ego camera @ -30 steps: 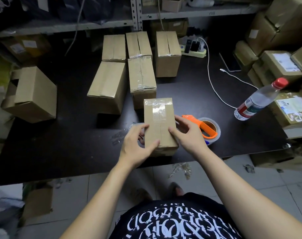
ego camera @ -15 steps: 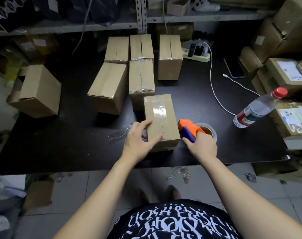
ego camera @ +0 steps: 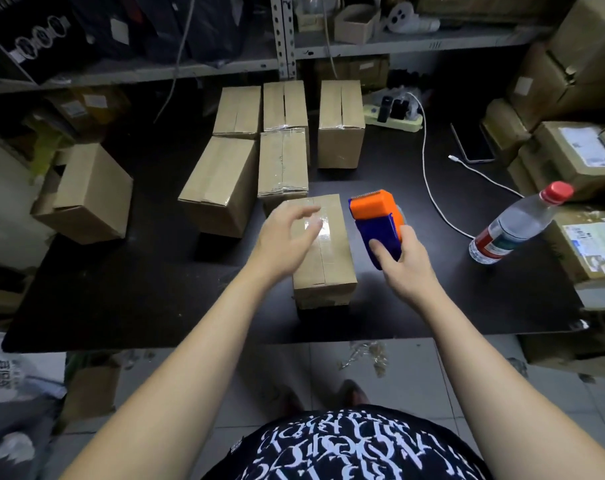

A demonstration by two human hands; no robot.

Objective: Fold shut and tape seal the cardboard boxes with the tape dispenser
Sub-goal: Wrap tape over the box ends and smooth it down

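Head view looks down on a dark tabletop point(ego camera: 121, 292), and the nearest cardboard box point(ego camera: 323, 268) is taken as the landmark for all places. This box lies near the front edge; its flaps are folded shut and a strip of clear tape is seen along the middle seam of its top. Just right of the box the tape dispenser point(ego camera: 377, 216) is held above the tabletop by the right hand point(ego camera: 403, 268): the blue handle is grasped, the thumb is laid on its near face, and the orange head with the toothed cutter is pointed away from the person. Over the far left part of the box top the left hand point(ego camera: 282, 244) is spread, its fingers point(ego camera: 303, 212) released and grasping nothing; because of blur it cannot be told whether the box is touched. Behind the box five more closed boxes point(ego camera: 283, 164) are grouped, and well to its right a water bottle point(ego camera: 517, 225) is seen tilted.

The box is judged to be light and stiff at its edges, while the flaps can probably be pressed in at the seam. It is best steadied by a flat palm beside the seam, or taken by its long sides. The dispenser should be held only by the handle, since the cutter is sharp and the tape sticky.
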